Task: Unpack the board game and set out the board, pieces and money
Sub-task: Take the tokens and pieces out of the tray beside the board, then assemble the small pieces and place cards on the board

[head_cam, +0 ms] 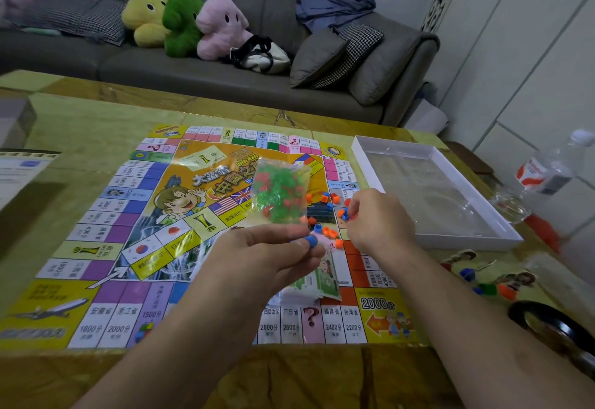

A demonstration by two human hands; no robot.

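The game board [106,238] lies unfolded on the table. A clear bag of green and red pieces [279,192] lies on its middle. Several loose orange and blue pieces [328,202] are scattered to the bag's right. My left hand [273,250] pinches a small blue piece [311,241] at its fingertips. My right hand [376,218] hovers over the scattered pieces with fingers curled on a small blue and red piece. Paper money [325,276] lies under my left hand. Cardboard character pawns on coloured bases [492,283] lie on the table right of the board.
The white box tray [363,151] with a clear insert sits to the board's right. A plastic bottle [547,173] and a black round object [553,328] stand at the right edge. A sofa with plush toys [183,22] is behind the table. Papers [19,173] lie at left.
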